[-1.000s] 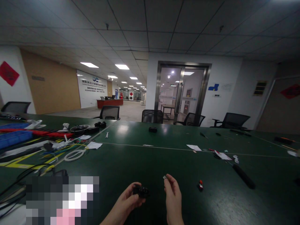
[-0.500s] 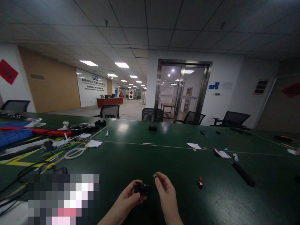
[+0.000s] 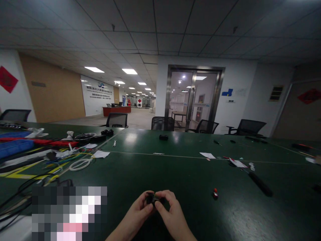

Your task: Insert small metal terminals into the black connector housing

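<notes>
Low over the dark green table [image 3: 180,175], my left hand [image 3: 139,211] is closed around a small black device [image 3: 150,198], whose kind I cannot make out. The fingers of my right hand [image 3: 172,207] pinch a small flat grey piece [image 3: 155,198] against that device. Fingers cover most of both things, so I cannot tell whether the piece sits in the device or only touches it. To the right on the table lies a small red-and-silver object [image 3: 215,193].
A long black-handled tool [image 3: 260,184] lies at the right. Tangled cables [image 3: 80,164], a blue tray [image 3: 15,148] and a small wrench [image 3: 114,143] are at the left. Farther off are papers [image 3: 207,155], a black box [image 3: 163,137] and several chairs.
My right hand has moved left and brought the small grey piece from beside the black device up against it. My left hand keeps hold of the device.
</notes>
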A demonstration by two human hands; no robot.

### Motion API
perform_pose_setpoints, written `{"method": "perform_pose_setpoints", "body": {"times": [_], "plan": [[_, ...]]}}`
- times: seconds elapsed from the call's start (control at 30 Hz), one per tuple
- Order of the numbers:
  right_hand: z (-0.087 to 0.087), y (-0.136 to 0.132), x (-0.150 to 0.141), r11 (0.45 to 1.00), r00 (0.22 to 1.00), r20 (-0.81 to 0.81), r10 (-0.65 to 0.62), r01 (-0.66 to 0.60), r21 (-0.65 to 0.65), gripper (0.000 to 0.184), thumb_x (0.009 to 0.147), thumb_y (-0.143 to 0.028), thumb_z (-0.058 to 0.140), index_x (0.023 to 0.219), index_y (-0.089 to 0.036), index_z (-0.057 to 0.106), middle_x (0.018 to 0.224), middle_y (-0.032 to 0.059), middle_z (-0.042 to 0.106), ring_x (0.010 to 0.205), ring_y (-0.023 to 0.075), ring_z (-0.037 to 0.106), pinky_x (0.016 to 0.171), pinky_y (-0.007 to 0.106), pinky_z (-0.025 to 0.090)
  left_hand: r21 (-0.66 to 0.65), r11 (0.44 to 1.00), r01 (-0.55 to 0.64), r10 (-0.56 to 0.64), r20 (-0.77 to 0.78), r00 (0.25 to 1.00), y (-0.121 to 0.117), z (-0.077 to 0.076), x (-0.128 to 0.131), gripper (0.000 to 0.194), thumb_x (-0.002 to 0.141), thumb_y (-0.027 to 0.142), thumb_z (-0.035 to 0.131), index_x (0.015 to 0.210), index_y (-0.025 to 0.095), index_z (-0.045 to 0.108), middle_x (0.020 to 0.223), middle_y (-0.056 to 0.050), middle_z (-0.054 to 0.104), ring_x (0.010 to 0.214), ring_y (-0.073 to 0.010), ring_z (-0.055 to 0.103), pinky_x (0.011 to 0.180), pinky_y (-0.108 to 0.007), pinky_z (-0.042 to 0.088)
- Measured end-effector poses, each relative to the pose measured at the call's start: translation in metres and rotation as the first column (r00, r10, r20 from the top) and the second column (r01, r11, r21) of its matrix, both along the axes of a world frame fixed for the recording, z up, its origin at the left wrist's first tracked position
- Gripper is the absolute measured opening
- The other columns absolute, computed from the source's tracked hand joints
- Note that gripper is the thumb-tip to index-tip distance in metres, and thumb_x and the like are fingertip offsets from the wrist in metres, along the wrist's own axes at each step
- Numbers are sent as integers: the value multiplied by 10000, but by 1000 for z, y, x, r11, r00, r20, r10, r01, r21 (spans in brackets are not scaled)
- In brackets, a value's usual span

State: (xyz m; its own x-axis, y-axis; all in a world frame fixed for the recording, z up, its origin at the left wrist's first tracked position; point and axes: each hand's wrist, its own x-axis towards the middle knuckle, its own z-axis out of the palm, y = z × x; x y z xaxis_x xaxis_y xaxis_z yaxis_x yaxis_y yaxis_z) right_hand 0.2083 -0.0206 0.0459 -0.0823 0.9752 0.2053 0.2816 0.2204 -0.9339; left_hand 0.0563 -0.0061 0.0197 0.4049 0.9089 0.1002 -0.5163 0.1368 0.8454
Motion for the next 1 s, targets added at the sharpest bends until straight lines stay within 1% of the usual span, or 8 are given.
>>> {"method": "perform_pose_setpoints", "body": {"times": [0.17,0.27,0.37,0.53,0.63,0.73,0.9,1.0], "plan": [[3,-2,0,999,998,61,0,-3,50,179,755,-273,539,907,-257,631,978,31,586,957,225,543,857,346,410,-11,1000,13,-13,13,1000,2,-5,-1,403,645,308,789,987,193,612,968,-59,640,980,-225,575,914,-338,392],[6,-3,0,999,995,96,17,-22,49,169,771,-275,518,901,-256,624,977,28,576,946,218,544,840,331,415,-20,1000,1,0,22,1000,4,-10,-2,400,665,295,776,1009,188,603,985,-61,635,969,-219,584,907,-335,402],[7,-3,0,997,990,133,35,-43,59,156,780,-265,504,881,-249,621,1004,30,559,964,211,537,844,317,410,-20,1000,10,-9,26,1000,10,-17,-3,399,670,291,774,1013,186,601,958,-52,636,936,-206,594,892,-327,417],[3,3,-1,994,992,118,45,-56,95,168,775,-226,487,880,-231,619,982,38,565,938,195,542,831,298,413,-12,1000,8,-7,1,1000,21,-25,-2,399,646,286,790,984,176,608,914,-53,638,902,-206,603,895,-337,421],[-2,6,-1,992,995,89,46,-56,113,163,770,-227,492,871,-224,620,966,38,576,917,194,548,822,296,419,-16,1000,12,-12,-18,1000,22,-24,-2,404,637,296,793,975,164,613,907,-62,633,914,-220,600,913,-358,410],[-7,8,0,993,996,81,41,-50,108,168,776,-225,484,882,-232,615,963,31,579,909,190,550,824,295,419,-28,999,23,-24,-44,999,21,-21,-4,404,634,301,794,965,162,609,926,-68,630,930,-231,595,923,-377,402],[-11,9,0,996,995,88,42,-50,79,171,772,-212,483,881,-247,610,942,16,588,880,187,556,793,289,423,-38,999,12,-15,-72,997,18,-18,-6,459,669,272,769,1062,225,535,947,-37,629,952,-209,587,924,-360,391],[-14,10,1,997,995,94,37,-44,65,170,774,-210,481,876,-248,611,938,11,591,880,188,559,789,292,423,-10,1000,20,-21,-117,993,19,-20,-7,437,686,276,750,1050,223,513,925,-37,631,917,-205,594,886,-354,401]]}}
